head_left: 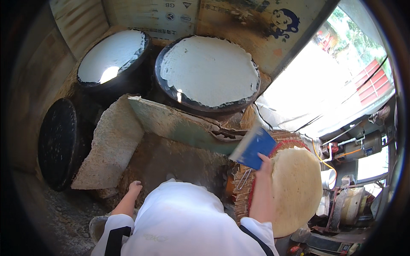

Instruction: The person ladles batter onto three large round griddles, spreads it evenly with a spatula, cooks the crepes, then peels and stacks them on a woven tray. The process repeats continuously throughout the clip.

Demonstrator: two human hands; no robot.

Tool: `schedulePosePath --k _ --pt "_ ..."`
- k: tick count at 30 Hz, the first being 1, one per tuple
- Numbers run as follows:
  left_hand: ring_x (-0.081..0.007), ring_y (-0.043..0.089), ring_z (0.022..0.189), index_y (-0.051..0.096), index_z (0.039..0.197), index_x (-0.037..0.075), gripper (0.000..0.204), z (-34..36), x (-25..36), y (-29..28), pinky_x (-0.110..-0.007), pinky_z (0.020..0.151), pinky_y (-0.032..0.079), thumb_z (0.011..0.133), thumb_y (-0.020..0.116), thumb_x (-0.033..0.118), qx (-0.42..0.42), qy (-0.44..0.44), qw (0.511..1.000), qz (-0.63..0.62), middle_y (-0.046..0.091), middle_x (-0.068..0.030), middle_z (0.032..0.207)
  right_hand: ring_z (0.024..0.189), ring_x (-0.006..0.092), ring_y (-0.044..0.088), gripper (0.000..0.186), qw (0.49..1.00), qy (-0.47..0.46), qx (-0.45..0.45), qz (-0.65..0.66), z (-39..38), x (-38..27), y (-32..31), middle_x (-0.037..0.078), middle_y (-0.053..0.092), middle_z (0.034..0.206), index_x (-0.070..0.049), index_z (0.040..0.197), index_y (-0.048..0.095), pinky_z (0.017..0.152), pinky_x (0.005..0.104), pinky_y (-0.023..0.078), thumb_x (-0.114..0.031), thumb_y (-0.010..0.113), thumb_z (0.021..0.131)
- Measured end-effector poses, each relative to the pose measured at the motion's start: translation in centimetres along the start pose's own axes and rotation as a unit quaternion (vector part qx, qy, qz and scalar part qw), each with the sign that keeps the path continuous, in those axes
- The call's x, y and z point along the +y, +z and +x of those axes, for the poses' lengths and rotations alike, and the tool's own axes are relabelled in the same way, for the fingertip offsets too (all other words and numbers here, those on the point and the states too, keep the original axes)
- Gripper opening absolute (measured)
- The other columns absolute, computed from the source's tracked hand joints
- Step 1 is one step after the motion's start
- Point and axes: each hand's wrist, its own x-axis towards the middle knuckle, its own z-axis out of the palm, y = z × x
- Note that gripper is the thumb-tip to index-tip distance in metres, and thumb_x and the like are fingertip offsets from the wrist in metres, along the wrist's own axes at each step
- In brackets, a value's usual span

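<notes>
My right hand (pixel 263 163) grips a blue flat scraper-like tool (pixel 256 145) with a pale edge, slightly blurred, over the woven straw mat (pixel 243 200) with a red rim. Beside that hand lies a large pale round sheet of flatbread (pixel 297 192); metal tongs or a wire handle (pixel 244 179) rest just left of it. Low at the left, my left hand (pixel 135 185) hangs with its fingers curled and nothing visible in them. Ahead are two round dark griddles covered in white material, one (pixel 207 68) at centre, the other (pixel 109 57) farther left.
A black round pan (pixel 57 143) stands tilted at the left behind a pale rough board (pixel 106 149). A greenish panel (pixel 179 128) runs before the griddles. Printed wall panels rise behind. At the right are a bright opening, hoses, pipes and a metal cylinder (pixel 363 145).
</notes>
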Motion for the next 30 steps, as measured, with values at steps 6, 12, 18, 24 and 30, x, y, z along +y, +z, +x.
schedulePosePath --k 6,12,18,24,30 --pt "-0.0169 0.061 0.081 0.060 0.108 0.001 0.032 0.9 -4.0 -2.4 -0.031 0.070 0.049 0.076 0.062 0.003 -0.015 0.019 0.992 -0.127 0.065 -0.0098 0.096 0.075 0.0306 0.063 0.033 0.831 -0.279 0.169 -0.451 6.2 5.9 19.7 0.015 0.065 0.084 -0.003 0.108 0.060 0.069 0.0405 0.049 -0.015 0.059 0.077" --pt "-0.0207 0.063 0.075 0.058 0.108 -0.006 0.035 -0.1 -5.3 -5.8 -0.033 0.066 0.050 0.075 0.061 0.003 -0.039 -0.012 0.992 -0.124 0.065 -0.0145 0.094 0.075 0.0318 0.065 0.041 0.689 -0.272 0.220 -0.635 9.0 7.3 24.7 0.015 0.066 0.085 -0.008 0.114 0.057 0.068 0.0433 0.051 -0.019 0.060 0.074" --pt "-0.0160 0.060 0.064 0.055 0.114 0.001 0.034 1.5 -6.6 -4.8 -0.028 0.053 0.046 0.080 0.057 0.002 -0.075 -0.126 0.950 -0.275 0.064 -0.0100 0.087 0.075 0.0324 0.064 0.037 0.656 -0.276 0.235 -0.662 11.0 7.7 22.9 0.016 0.066 0.084 -0.012 0.111 0.060 0.069 0.0441 0.051 -0.020 0.061 0.075" --pt "-0.0157 0.061 0.070 0.054 0.115 0.000 0.035 1.8 -6.0 -3.1 -0.028 0.056 0.047 0.081 0.057 0.002 -0.054 -0.075 0.956 -0.279 0.064 -0.0105 0.090 0.079 0.0371 0.063 0.029 0.629 -0.290 0.230 -0.684 18.6 2.1 19.5 0.020 0.065 0.082 -0.004 0.098 0.064 0.072 0.0460 0.049 -0.020 0.060 0.076" --pt "-0.0175 0.061 0.067 0.058 0.108 -0.003 0.030 0.5 -4.0 -3.5 -0.030 0.061 0.049 0.077 0.058 -0.001 -0.039 -0.082 0.975 -0.205 0.065 -0.0118 0.089 0.075 0.0335 0.063 0.031 0.787 -0.260 0.205 -0.521 24.1 -5.2 10.4 0.021 0.065 0.081 0.005 0.086 0.064 0.071 0.0399 0.048 -0.019 0.067 0.068"
